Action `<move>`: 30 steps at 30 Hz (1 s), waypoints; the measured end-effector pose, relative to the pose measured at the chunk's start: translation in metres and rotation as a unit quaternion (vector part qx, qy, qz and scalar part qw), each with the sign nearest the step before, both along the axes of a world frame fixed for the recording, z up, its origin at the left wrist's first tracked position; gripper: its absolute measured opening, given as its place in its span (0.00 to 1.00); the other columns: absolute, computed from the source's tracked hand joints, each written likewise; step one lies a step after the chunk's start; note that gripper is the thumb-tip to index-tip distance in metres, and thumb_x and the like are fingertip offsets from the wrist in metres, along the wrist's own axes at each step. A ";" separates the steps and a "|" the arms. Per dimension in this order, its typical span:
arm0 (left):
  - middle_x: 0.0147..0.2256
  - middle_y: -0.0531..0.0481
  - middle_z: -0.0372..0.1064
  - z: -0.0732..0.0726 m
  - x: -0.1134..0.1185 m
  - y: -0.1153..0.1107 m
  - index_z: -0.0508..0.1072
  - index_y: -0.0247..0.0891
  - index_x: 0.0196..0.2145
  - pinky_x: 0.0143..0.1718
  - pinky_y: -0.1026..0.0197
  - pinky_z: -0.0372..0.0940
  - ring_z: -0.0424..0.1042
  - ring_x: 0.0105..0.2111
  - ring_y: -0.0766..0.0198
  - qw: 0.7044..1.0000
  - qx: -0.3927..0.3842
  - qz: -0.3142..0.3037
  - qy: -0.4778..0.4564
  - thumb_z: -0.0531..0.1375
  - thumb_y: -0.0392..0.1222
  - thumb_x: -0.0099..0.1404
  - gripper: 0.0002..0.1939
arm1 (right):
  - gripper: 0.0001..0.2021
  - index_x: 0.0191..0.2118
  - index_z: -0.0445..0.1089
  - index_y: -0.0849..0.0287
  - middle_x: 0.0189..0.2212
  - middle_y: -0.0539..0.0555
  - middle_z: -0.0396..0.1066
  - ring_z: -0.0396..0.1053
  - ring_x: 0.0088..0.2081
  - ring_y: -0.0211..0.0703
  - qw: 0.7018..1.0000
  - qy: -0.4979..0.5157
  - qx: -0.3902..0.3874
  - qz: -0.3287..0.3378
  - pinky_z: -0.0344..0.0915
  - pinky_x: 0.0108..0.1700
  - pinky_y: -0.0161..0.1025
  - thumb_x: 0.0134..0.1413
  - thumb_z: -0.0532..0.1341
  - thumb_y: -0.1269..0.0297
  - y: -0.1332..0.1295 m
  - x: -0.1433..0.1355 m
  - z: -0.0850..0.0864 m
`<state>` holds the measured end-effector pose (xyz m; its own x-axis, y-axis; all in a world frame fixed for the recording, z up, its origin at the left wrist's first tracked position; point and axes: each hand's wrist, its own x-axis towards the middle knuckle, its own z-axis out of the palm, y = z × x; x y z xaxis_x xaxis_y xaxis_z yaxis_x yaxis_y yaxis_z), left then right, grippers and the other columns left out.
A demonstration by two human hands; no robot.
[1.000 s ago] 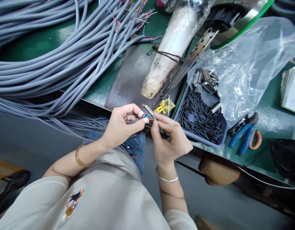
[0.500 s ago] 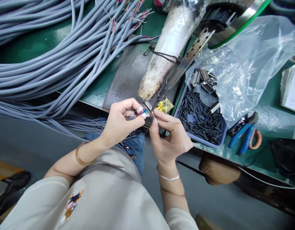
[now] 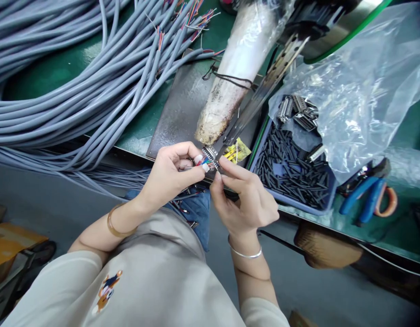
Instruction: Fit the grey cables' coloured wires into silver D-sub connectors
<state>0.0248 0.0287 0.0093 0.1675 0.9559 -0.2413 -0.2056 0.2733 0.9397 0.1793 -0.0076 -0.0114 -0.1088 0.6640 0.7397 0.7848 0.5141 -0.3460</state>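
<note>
The multi-pin connector (image 3: 209,153) is just below the centre of the frame, a small ribbed metal strip whose long axis slants from upper left to lower right. Its toothed lower-left side faces the thin, glossy coloured wires (image 3: 205,161), pinched between the thumb and forefinger of the left hand (image 3: 170,177), both tipped with white coverings. The right hand (image 3: 245,195) has its fingers close together at the connector's lower-right end; whether they grip it cannot be told.

Just above, the scorched, rounded end of a plastic-wrapped white cylinder (image 3: 235,59) and a slender, stained metal bar (image 3: 264,91) slope down over a smooth dark plate (image 3: 179,109). Smooth grey cables (image 3: 60,102) sweep across the upper left of the green bench (image 3: 36,81). Right of centre, a bluish plastic tray (image 3: 327,202) holds short black tubes (image 3: 288,168), beside crinkled clear film (image 3: 363,86).
</note>
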 end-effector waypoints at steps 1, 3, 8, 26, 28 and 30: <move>0.24 0.55 0.65 -0.001 0.000 0.000 0.70 0.35 0.23 0.22 0.69 0.53 0.56 0.22 0.75 1.000 -0.003 -0.001 0.000 0.74 0.40 0.49 0.16 | 0.10 0.35 0.68 0.55 0.44 0.53 0.83 0.82 0.39 0.40 1.000 -0.007 0.006 0.002 0.79 0.40 0.34 0.55 0.68 0.76 0.000 0.000 -0.001; 0.24 0.54 0.65 -0.002 0.000 0.000 0.70 0.35 0.23 0.21 0.69 0.52 0.56 0.22 0.75 1.000 -0.008 -0.003 -0.001 0.74 0.40 0.49 0.16 | 0.10 0.35 0.68 0.56 0.43 0.54 0.83 0.82 0.39 0.40 1.000 -0.016 0.013 0.009 0.79 0.40 0.33 0.56 0.68 0.76 0.000 0.001 -0.002; 0.22 0.56 0.63 -0.001 0.001 0.000 0.70 0.35 0.24 0.19 0.70 0.49 0.54 0.20 0.77 1.000 -0.024 -0.011 -0.017 0.75 0.39 0.49 0.16 | 0.10 0.35 0.68 0.56 0.42 0.53 0.83 0.82 0.37 0.40 1.000 0.004 0.003 0.010 0.78 0.38 0.33 0.56 0.68 0.76 0.001 0.002 -0.002; 0.21 0.58 0.63 0.002 0.003 0.001 0.70 0.34 0.24 0.19 0.72 0.51 0.55 0.18 0.78 1.000 -0.019 0.010 -0.021 0.72 0.37 0.50 0.13 | 0.10 0.36 0.69 0.56 0.43 0.53 0.83 0.82 0.38 0.39 0.999 0.019 -0.022 0.013 0.77 0.41 0.32 0.56 0.68 0.77 0.001 0.000 0.001; 0.19 0.59 0.61 0.002 0.003 0.003 0.70 0.34 0.23 0.17 0.71 0.48 0.53 0.17 0.79 0.999 -0.017 0.002 -0.030 0.72 0.38 0.51 0.14 | 0.10 0.37 0.70 0.57 0.43 0.54 0.83 0.82 0.39 0.39 0.999 0.025 -0.024 0.015 0.77 0.42 0.32 0.56 0.68 0.77 0.002 0.000 0.000; 0.19 0.60 0.61 0.002 0.004 0.004 0.69 0.35 0.23 0.17 0.70 0.47 0.52 0.16 0.79 0.999 -0.012 0.001 -0.032 0.73 0.39 0.50 0.15 | 0.10 0.37 0.70 0.57 0.43 0.55 0.83 0.82 0.39 0.40 0.999 0.029 -0.026 0.017 0.78 0.42 0.33 0.56 0.68 0.78 0.002 0.000 -0.001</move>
<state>0.0285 0.0330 0.0113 0.1813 0.9503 -0.2530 -0.2663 0.2951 0.9176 0.1797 -0.0053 -0.0122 -0.0892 0.6981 0.7104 0.7455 0.5198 -0.4172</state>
